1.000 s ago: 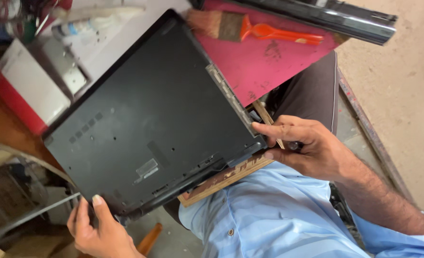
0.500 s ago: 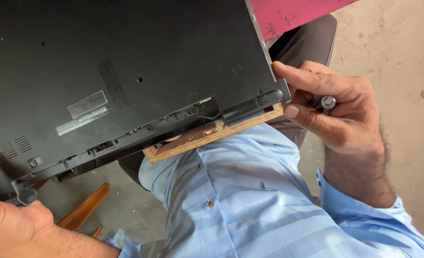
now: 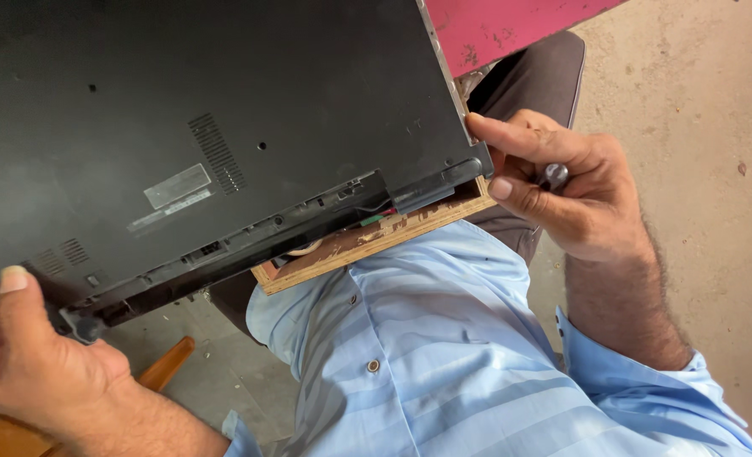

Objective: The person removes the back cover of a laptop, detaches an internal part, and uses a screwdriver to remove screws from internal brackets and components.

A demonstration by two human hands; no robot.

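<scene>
Laptop [image 3: 223, 127] underside up, hinge edge bodyward.

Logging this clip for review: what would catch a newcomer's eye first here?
A big black laptop, underside up, fills the upper left, resting on a wooden board over the person's lap. The left hand grips its lower left corner; the right hand presses its right corner, a small dark tool tucked in the fingers.
</scene>
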